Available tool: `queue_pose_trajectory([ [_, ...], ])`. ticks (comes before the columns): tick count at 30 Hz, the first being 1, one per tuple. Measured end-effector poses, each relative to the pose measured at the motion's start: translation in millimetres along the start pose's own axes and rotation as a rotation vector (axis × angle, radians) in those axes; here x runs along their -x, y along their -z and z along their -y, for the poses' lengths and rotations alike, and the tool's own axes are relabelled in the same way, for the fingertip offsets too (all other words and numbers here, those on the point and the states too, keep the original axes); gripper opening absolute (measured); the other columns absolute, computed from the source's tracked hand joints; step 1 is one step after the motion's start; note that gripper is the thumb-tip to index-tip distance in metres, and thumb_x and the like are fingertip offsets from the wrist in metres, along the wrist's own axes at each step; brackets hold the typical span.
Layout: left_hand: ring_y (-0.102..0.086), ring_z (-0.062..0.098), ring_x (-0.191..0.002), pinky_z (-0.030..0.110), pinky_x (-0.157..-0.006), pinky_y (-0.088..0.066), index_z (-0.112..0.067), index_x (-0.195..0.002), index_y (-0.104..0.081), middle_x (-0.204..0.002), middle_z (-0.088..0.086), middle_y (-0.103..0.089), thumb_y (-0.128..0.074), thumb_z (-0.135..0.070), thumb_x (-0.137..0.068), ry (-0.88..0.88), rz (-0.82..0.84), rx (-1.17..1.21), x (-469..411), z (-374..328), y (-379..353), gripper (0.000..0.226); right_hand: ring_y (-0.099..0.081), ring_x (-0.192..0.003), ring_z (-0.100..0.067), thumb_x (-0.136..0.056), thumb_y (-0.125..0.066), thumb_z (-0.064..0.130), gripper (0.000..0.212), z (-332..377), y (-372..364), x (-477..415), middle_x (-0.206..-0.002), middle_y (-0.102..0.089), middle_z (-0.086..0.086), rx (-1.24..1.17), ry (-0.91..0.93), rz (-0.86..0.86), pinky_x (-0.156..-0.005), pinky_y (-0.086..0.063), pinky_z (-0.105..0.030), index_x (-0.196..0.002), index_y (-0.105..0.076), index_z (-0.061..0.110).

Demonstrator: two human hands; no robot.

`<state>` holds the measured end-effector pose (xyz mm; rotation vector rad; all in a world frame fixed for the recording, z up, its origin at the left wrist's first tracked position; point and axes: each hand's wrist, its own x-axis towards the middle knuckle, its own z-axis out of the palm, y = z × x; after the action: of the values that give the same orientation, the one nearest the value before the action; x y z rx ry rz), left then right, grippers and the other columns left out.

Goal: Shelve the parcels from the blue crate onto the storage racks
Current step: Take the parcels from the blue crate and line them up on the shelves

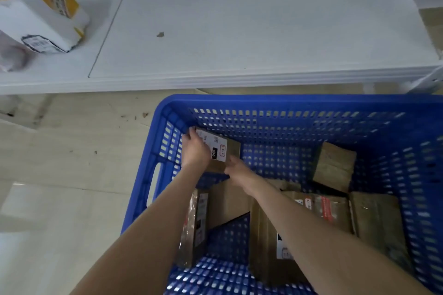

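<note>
From the head view, both arms are down in the blue perforated plastic crate (297, 103), which stands on the floor just in front of the white storage-rack shelf (239, 31). Progress looks early to middling: one white-and-yellow wrapped parcel (45, 17) sits at the shelf's far left edge, with most of the board bare. Plenty is left in the crate: a square brown cardboard parcel (334, 167) by the right wall, a long brown cardboard box (266, 235) along the near middle, a flat parcel in clear wrap (196, 223) by the left wall, and more taped ones on the right. The pick in hand is the small brown cardboard parcel with a white label (221, 148) in the crate's far left corner. The left hand (195, 148) has its grip curled over the parcel's left edge. The right hand (239, 170) meets the near edge, its fingers hidden, so I can't tell if that grip has closed. No lift is evident yet.
</note>
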<state>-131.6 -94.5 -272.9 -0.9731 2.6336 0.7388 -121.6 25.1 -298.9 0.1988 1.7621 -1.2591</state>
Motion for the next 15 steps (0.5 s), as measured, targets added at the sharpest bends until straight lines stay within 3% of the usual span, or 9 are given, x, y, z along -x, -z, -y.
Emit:
queue_pose_trajectory([
  [3,-0.038,0.035,-0.133,0.048,-0.107,-0.038,-0.008,-0.147,-0.016,-0.145,0.018,-0.035,-0.045,-0.012,-0.093,0.075,0.091,-0.109,-7.1,-2.0,3.5,0.061,-0.043,-0.126,-0.021,-0.096,-0.034,-0.002,0.055,4.9,3.2,-2.2,-0.144,-0.044,-0.004,-0.024,0.022,0.009,-0.105,-0.040,-0.035,-0.147,-0.032,0.019],
  [5,-0.042,0.035,-0.129,0.050,-0.107,-0.037,-0.011,-0.145,-0.022,-0.140,0.016,-0.039,-0.050,-0.015,-0.092,0.037,0.053,-0.096,-1.6,-6.1,2.9,0.060,-0.041,-0.130,-0.022,-0.096,-0.035,-0.003,0.058,5.3,1.4,-3.0,-0.146,-0.040,-0.004,-0.046,0.030,0.020,-0.107,-0.039,-0.036,-0.149,-0.027,0.018],
  [9,-0.051,0.037,-0.118,0.040,-0.090,-0.046,-0.009,-0.146,-0.018,-0.145,0.017,-0.025,-0.064,-0.026,-0.087,0.059,0.058,-0.005,8.9,-17.1,-3.3,0.077,-0.037,-0.134,-0.025,-0.095,-0.034,-0.002,0.059,2.4,0.2,-2.5,-0.149,-0.036,-0.005,-0.061,0.038,0.010,-0.111,-0.034,-0.041,-0.149,-0.029,0.023],
  [12,-0.056,0.032,-0.110,0.038,-0.081,-0.048,-0.007,-0.133,-0.033,-0.131,0.015,-0.046,-0.071,-0.041,-0.079,0.132,0.212,-0.110,20.3,-14.1,-7.8,0.074,-0.042,-0.129,-0.024,-0.097,-0.034,0.001,0.052,-2.9,6.0,9.4,-0.142,-0.046,-0.004,-0.044,0.031,0.009,-0.104,-0.037,-0.033,-0.143,-0.041,0.024],
  [15,-0.058,0.028,-0.103,0.038,-0.084,-0.052,-0.011,-0.128,-0.039,-0.117,0.011,-0.057,-0.069,-0.036,-0.080,0.143,0.179,0.006,39.8,-17.2,10.6,0.062,-0.051,-0.116,-0.020,-0.098,-0.040,0.005,0.036,2.3,17.9,35.5,-0.127,-0.057,-0.002,-0.072,-0.002,-0.011,-0.089,-0.039,-0.026,-0.130,-0.056,0.012],
])
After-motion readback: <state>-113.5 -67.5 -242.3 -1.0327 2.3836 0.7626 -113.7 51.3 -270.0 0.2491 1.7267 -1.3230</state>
